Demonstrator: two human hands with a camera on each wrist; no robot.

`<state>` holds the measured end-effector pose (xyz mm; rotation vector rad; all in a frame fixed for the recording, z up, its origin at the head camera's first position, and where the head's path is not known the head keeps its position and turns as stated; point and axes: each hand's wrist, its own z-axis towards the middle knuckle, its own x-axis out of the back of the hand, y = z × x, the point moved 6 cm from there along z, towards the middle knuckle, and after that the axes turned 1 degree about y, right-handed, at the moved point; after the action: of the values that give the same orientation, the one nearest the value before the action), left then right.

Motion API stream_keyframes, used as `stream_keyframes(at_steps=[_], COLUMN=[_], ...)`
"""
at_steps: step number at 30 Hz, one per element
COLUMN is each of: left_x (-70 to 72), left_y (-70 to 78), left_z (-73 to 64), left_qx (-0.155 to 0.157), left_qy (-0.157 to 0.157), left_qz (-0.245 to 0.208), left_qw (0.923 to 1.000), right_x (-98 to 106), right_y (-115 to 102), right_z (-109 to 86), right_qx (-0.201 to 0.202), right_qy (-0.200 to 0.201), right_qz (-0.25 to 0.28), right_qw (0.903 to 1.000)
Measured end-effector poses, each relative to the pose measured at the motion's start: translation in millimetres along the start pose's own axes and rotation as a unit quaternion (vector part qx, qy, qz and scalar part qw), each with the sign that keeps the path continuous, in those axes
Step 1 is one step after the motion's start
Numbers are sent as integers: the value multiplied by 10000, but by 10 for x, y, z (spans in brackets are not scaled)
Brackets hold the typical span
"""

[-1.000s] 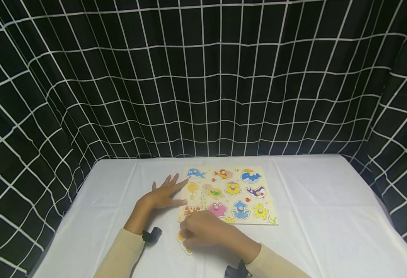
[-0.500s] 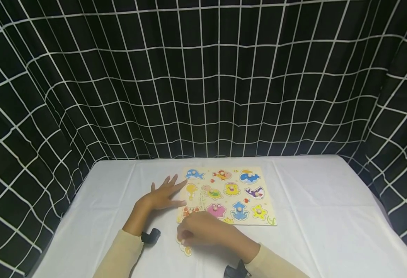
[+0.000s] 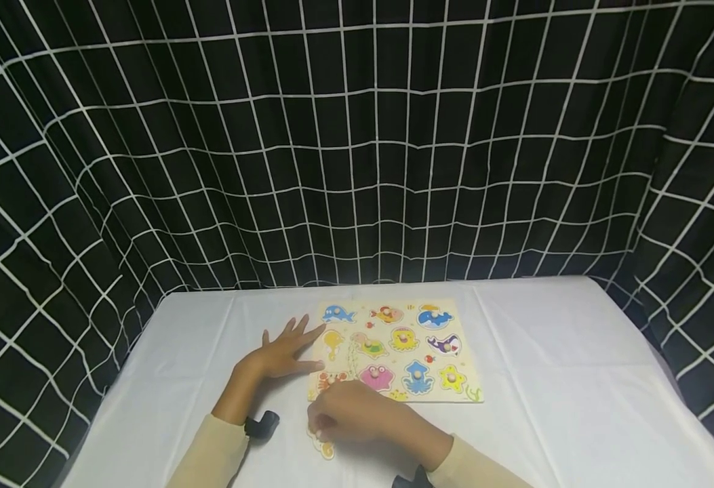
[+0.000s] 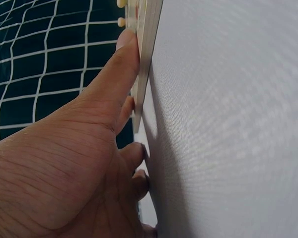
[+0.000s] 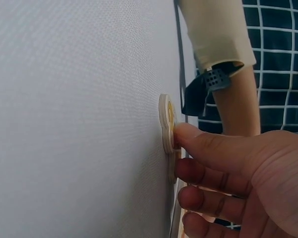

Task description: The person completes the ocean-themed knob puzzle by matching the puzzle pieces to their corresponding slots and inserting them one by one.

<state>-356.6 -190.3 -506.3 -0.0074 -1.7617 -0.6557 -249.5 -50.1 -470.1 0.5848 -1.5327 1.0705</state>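
A wooden peg puzzle board [image 3: 387,359] with sea animal shapes lies on the white cloth. My left hand [image 3: 280,354] is spread at its left side, with thumb and index finger on the board's edge; in the left wrist view the thumb [image 4: 121,64] lies along that edge. My right hand [image 3: 353,415], just in front of the board's near left corner, pinches a yellow seahorse puzzle piece [image 3: 326,449] with thumb and fingers. The right wrist view has this piece [image 5: 166,119] flat against the cloth; the fingertips hide its middle. A yellow seahorse figure [image 3: 333,342] shows on the board without a visible knob.
Knobbed pieces sit on the board, among them a pink shell [image 3: 376,377], a blue squid [image 3: 418,377] and a yellow star [image 3: 452,378]. The table [image 3: 552,379] has a white cloth. A black curtain [image 3: 387,149] with a white grid surrounds its back and sides.
The head view has tilted, so the scene sits a little lower. My right hand has shifted slightly left on the seahorse piece, and its curled end shows more. The left hand stays at the board.
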Motion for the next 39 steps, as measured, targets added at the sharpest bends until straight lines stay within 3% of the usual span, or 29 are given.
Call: stream_keyframes(at_steps=[13, 32, 39], left_x=[-9, -21, -1], left_y=[3, -18, -19], left_z=[2, -17, -4], left_qx=[11, -5, -38], left_qy=[85, 83, 75], left_qz=[-66, -64, -81], left_qw=[9999, 9999, 9999], right_x=[48, 198, 303], right_y=[-83, 1, 83], right_z=[-26, -49, -43], right_qx=[287, -8, -68], right_qy=[-15, 14, 217], right_qz=[-152, 316, 288], right_qw=[9995, 9995, 9993])
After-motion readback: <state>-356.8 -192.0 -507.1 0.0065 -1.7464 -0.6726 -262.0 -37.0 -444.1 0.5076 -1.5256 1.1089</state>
